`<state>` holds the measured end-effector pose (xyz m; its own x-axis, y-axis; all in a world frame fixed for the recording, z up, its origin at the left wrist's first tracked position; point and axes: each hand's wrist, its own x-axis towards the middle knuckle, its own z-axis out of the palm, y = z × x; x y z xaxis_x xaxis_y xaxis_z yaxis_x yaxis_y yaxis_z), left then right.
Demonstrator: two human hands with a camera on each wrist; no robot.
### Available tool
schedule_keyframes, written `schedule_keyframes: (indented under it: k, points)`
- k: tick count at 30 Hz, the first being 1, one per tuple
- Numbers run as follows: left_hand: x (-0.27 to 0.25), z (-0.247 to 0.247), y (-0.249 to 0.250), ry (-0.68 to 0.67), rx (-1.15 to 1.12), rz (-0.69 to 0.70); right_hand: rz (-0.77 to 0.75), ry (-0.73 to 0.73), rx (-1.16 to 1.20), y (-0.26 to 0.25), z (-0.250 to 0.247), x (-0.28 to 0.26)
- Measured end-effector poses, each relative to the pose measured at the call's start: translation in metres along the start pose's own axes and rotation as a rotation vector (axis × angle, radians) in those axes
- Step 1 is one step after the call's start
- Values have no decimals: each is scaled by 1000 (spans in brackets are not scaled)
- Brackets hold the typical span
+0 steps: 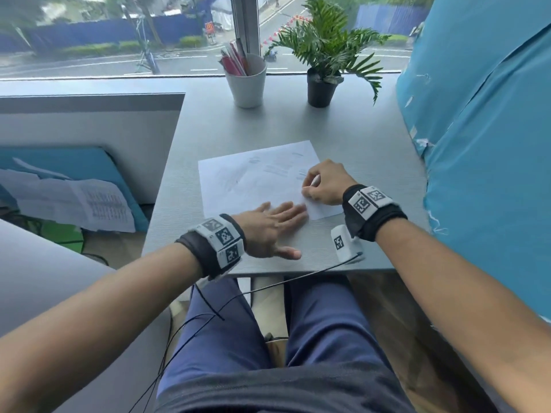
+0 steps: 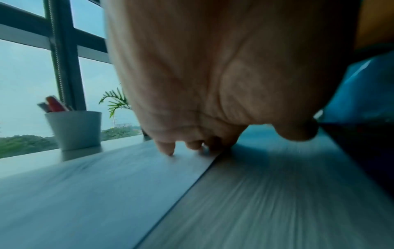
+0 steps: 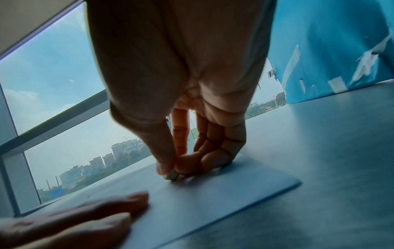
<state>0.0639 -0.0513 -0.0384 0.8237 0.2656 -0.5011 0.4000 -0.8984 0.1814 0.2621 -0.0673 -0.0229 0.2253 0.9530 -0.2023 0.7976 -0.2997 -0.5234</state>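
A white printed sheet of paper [image 1: 256,177] lies tilted on the grey desk [image 1: 357,138]. My left hand [image 1: 277,225] rests flat on the sheet's near edge with straight fingers [image 2: 168,148], thumb out on the desk. In the right wrist view the left hand's fingers [image 3: 95,217] lie on the paper [image 3: 213,193]. My right hand [image 1: 310,189] sits at the sheet's right side and pinches a pale pen [image 1: 315,181] between thumb and fingers. The pen tip [image 3: 172,176] touches the paper. In the left wrist view the paper [image 2: 106,185] runs under the fingertips.
A white cup [image 1: 246,84] of pens and a potted fern [image 1: 322,84] stand at the back by the window. A blue panel [image 1: 477,144] bounds the desk on the right, a grey divider [image 1: 89,114] on the left. Loose papers [image 1: 74,201] lie below left.
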Motion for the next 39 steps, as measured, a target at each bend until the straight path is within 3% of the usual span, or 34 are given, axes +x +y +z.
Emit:
schedule_keyframes:
  k: [3,10,13,18,24,25,27,29,31,35,39]
  points:
    - [-8,0,-29,13,-29,-75,12,-6,46,0,0,-2]
    - [-11,-3,-75,88,-169,-432,-4,-47,-19,-12,10,-11]
    - [-14,-1,-84,121,-194,-462,-87,-188,-67,-19,6,-17]
    - [-20,-12,-93,146,-180,-406,-148,-118,-86,-17,-5,-8]
    - [-30,-14,-111,166,-66,-709,-173,-188,-132,-14,11,-20]
    - [-31,-12,-110,212,-48,-683,-167,-192,-129,-14,11,-20]
    - [-26,-8,-96,274,6,-451,-149,-218,-105,-13,9,-18]
    - [-16,-3,-72,220,35,-169,-136,-252,-76,-13,6,-15]
    - [-5,4,-59,129,24,-42,-137,-266,-67,-14,2,-14]
    - [0,-4,-91,124,-25,-124,-107,-306,-57,-14,-1,-12]
    - [-10,-16,-133,125,-145,-503,-71,-325,-110,-18,-3,-10]
